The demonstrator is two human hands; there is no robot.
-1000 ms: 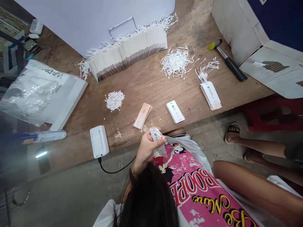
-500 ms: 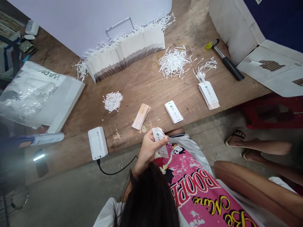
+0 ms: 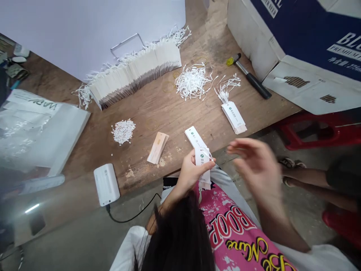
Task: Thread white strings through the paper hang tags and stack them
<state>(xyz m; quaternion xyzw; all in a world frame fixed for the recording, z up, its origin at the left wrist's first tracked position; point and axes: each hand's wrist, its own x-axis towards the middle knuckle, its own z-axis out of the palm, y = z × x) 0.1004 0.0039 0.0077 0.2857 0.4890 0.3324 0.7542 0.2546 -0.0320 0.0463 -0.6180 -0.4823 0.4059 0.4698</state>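
Note:
My left hand (image 3: 189,171) pinches a white hang tag (image 3: 201,156) with a white string at its top; part of a second layer shows below it. A stack of white tags (image 3: 194,136) lies on the table just behind it, partly covered by the held tag. To the right, my right hand (image 3: 255,165) is in the air, blurred by motion, its thumb and fingers apart and nothing visible in them. Beyond it lies a bundle of strung tags (image 3: 234,117). Left of my left hand rests a stack of beige tags (image 3: 158,148).
White tag strings (image 3: 194,81) form a loose heap near a hammer (image 3: 251,77). A long row of strung tags (image 3: 135,77) stands at the back. Small white chips (image 3: 123,131), a white power bank (image 3: 106,184) with a black cable, a plastic bag (image 3: 25,124) and a cardboard box (image 3: 296,81) surround the work.
My right hand has come into view from the right. The left hand still holds its tag, now overlapping the white stack. The camera view has shifted.

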